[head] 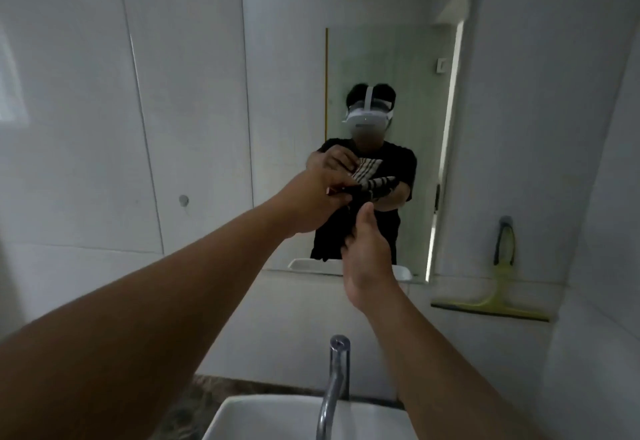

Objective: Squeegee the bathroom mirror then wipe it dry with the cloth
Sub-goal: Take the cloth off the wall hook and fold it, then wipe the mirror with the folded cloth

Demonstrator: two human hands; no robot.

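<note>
Nearest the lens, below both forearms, a white square-edged basin point(242, 419) sits under a curved, polished metal tap point(334, 380), both well beneath the grip. Above them the right hand point(363, 259) is closed, thumb up, on the lower hanging part of a dark cloth point(351, 212), while the left hand point(317, 202), higher and just to its left, is pinched shut on the cloth's upper edge; the fabric looks soft and limp, dark with pale stripes showing where it bunches to the right of the left hand's fingers. Both hands hold it in front of the mirror point(294, 75), a flat, frameless glass pane; whether the cloth already touches the glass cannot be told. Far to the right of the grip and a little lower, the squeegee point(498, 287) hangs from a wall hook point(506, 221), its dark looped handle up and its yellow-green plastic neck widening to a long straight blade. Since it is hung up, the squeegee pass looks finished, and the step in hand appears to be readying the cloth for drying. The next move likely calls for bunching the cloth into one palm, pressing it flat on the glass and wiping in overlapping strokes.
</note>
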